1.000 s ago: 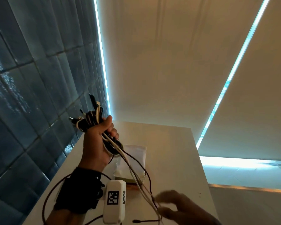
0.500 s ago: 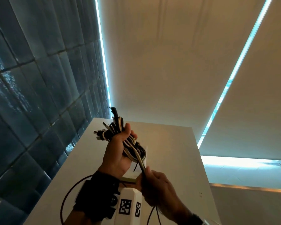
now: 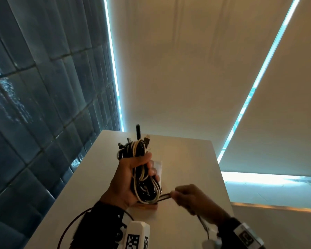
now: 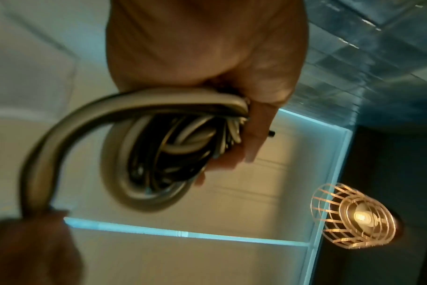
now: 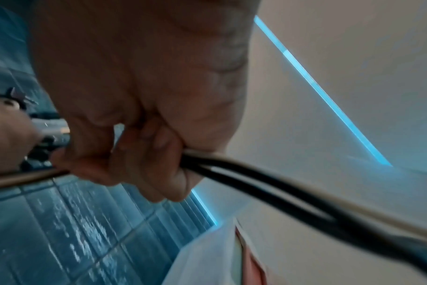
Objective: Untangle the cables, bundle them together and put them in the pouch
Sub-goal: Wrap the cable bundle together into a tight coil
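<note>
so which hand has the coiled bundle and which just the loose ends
The left hand grips the coiled bundle, plugs sticking up. The right hand only pinches the loose ends trailing from it.

A home-like room, judging by dark glazed wall tiles (image 3: pixel 34 105), roller blinds (image 3: pixel 187 69) and a wire-cage pendant lamp (image 4: pixel 354 216).

Dim, warm room. Cyan daylight leaks along the blind edges (image 3: pixel 255 90); caged pendant lamp (image 4: pixel 354 216) glares. Right hand (image 3: pixel 192 198) motion-blurred, both wrist views soft, edges bowed.
</note>
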`<state>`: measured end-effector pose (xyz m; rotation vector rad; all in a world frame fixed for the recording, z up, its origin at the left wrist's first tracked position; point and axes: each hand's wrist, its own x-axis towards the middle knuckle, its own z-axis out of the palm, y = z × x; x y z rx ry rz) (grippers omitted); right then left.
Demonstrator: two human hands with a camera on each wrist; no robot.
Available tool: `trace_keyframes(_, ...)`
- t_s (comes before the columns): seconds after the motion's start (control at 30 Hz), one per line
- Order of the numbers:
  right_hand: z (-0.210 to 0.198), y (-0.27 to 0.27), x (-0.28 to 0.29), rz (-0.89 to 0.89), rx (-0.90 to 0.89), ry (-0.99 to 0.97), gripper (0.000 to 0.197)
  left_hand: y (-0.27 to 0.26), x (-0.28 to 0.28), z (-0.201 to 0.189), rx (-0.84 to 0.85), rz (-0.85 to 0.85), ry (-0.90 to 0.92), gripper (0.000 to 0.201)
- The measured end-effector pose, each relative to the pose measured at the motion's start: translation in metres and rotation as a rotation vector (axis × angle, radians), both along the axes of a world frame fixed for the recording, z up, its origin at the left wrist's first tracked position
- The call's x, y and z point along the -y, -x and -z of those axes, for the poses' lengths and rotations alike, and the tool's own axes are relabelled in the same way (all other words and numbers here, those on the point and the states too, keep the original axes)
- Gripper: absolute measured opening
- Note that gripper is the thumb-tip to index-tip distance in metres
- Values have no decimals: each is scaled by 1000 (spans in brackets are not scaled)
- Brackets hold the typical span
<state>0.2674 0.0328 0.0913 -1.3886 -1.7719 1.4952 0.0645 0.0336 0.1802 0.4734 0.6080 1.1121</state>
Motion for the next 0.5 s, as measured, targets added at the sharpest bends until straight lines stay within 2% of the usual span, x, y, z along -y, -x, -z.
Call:
trace_keyframes(0.13, -44, -13, -17, -46, -2, -90, 35, 5, 8, 7, -288, 88, -91, 8)
trace_keyframes(0.23, -73, -12, -20, -155, 26, -144, 28, 5, 11, 9, -433, 191, -94, 43)
trace_keyframes(0.33, -91, -8, -23, -210, 159, -305, 20, 0, 14, 6, -436, 318, -123, 57)
trace_keyframes(0.4, -100, -5, -22, -212, 225, -407, 18, -2, 17, 7, -410, 399, -136, 58)
trace_keyframes(0.5, -113, -6, -21, -166, 230, -490, 13, -5, 20, 13, -350, 455, -179, 55)
